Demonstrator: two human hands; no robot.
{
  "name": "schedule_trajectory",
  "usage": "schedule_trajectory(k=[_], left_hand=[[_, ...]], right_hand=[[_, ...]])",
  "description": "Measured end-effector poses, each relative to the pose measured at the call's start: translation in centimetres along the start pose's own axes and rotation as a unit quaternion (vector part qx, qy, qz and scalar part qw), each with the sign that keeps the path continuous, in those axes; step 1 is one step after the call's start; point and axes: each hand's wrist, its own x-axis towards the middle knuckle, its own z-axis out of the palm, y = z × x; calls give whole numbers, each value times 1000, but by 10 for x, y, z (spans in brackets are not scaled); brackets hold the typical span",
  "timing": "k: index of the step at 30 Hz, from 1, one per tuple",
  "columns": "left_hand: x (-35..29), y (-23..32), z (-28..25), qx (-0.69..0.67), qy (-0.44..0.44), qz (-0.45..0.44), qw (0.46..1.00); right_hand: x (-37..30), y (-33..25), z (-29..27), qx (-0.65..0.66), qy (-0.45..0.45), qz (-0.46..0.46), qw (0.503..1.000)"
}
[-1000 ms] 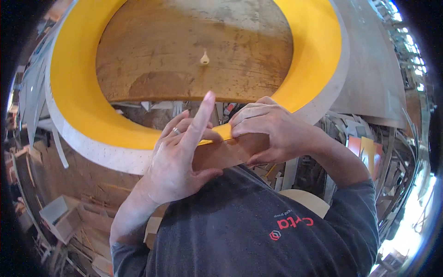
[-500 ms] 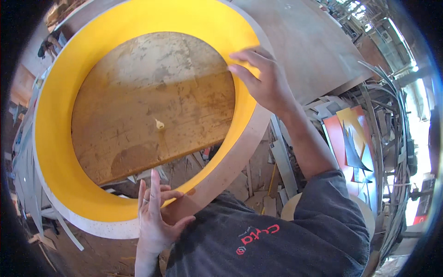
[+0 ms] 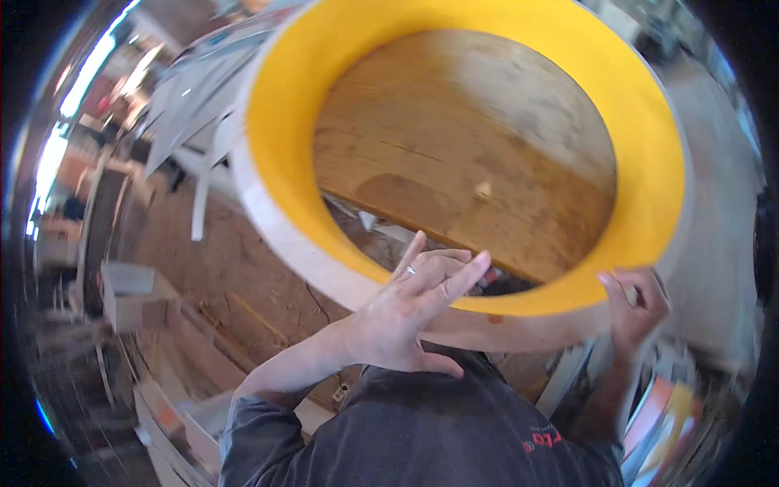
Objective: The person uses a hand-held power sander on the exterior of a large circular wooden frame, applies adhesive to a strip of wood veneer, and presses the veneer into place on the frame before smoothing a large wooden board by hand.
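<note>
A large round ring (image 3: pixel 284 130) with a yellow inner wall and a pale, flat rim rests on a stained wooden board (image 3: pixel 381 146), its near side jutting past the board's edge. Over the near rim is my left hand (image 3: pixel 406 304), its fingers spread apart and the palm turned down, with a finger ring on it. My right hand (image 3: pixel 641 304) is at the rim's near right, fingers curled and one fingertip against the yellow edge. Anything between those fingers is too blurred to make out. A small pale piece (image 3: pixel 484 190) lies on the board inside the ring.
Grey sheets (image 3: pixel 203 81) are stacked at the far left. Boxes (image 3: pixel 134 292) and boards stand along the left, above a brown floor (image 3: pixel 243 268). A broad panel (image 3: pixel 718 203) extends on the right, with coloured sheets (image 3: pixel 661 422) below it.
The view has swung left, shifting the ring rightward in it. My right hand has come from the ring's far right down to the near right rim. My left hand has tipped over, still spread.
</note>
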Motion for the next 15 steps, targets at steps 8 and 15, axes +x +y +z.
schedule_trajectory(k=[8,15], left_hand=[[-121,-25,10,0,617,-128,776],[-315,-85,102,96,612,-491,612]], right_hand=[[31,8,3,50,22,-71,996],[36,-123,50,63,-95,-184,976]])
